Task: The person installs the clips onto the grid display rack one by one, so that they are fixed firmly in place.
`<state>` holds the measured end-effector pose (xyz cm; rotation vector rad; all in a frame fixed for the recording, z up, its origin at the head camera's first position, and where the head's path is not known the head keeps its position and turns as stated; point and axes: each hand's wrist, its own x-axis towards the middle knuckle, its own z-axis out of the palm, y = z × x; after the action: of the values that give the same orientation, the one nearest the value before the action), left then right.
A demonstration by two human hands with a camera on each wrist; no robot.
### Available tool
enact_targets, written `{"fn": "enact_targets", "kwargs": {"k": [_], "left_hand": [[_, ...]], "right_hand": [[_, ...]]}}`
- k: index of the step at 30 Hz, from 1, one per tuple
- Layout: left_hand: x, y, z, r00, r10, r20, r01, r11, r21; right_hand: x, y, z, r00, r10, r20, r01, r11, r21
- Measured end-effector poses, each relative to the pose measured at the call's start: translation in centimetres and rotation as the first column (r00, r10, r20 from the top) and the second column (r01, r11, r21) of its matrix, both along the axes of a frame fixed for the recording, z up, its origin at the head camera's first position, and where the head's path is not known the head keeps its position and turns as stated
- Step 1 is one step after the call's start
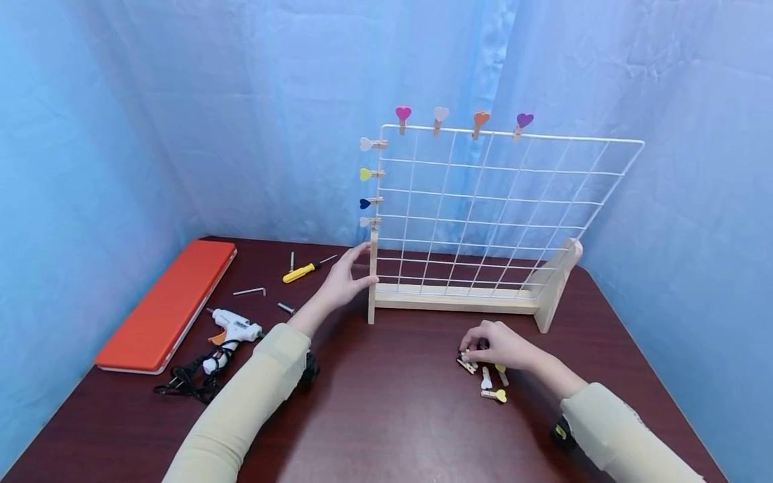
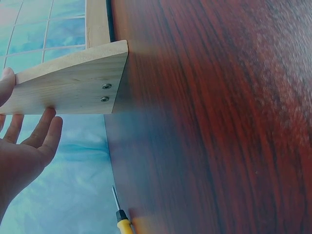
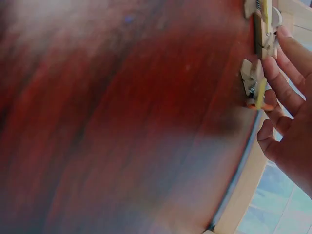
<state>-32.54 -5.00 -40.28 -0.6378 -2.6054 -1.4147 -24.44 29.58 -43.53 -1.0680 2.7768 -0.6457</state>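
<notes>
A white wire grid stands in a wooden base, with several heart clothespins clipped along its top and left edges, among them a pink one and a purple one. My left hand grips the stand's left wooden side panel, thumb on the front edge and fingers on the back. In front of the stand, my right hand is over a small pile of loose heart clothespins. Its fingertips pinch a wooden clothespin at the table top. Beside it lie a white-heart clothespin and a yellow-heart clothespin.
To the left lie a red-orange flat case, a white glue gun with its black cord, a hex key, a bolt and a yellow screwdriver. Blue curtains surround the dark wooden table.
</notes>
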Motion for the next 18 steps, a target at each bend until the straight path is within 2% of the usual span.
{"fn": "enact_targets", "kwargs": {"k": [7, 15, 18], "left_hand": [[0.1, 0.0, 0.1, 1.0, 0.006, 0.004, -0.006, 1.0, -0.004], [0.3, 0.0, 0.2, 1.0, 0.009, 0.002, -0.009, 1.0, -0.014], [0.2, 0.0, 0.1, 1.0, 0.007, -0.004, -0.007, 1.0, -0.007]], "right_hand": [[-0.4, -0.3, 0.3, 0.997, 0.001, 0.082, 0.0, 1.0, -0.009], [-0.2, -0.5, 1.2, 0.999, -0.027, 0.034, 0.029, 0.998, -0.057], [-0.2, -0.7, 1.5, 1.0, -0.009, 0.029, 0.009, 1.0, -0.004]]}}
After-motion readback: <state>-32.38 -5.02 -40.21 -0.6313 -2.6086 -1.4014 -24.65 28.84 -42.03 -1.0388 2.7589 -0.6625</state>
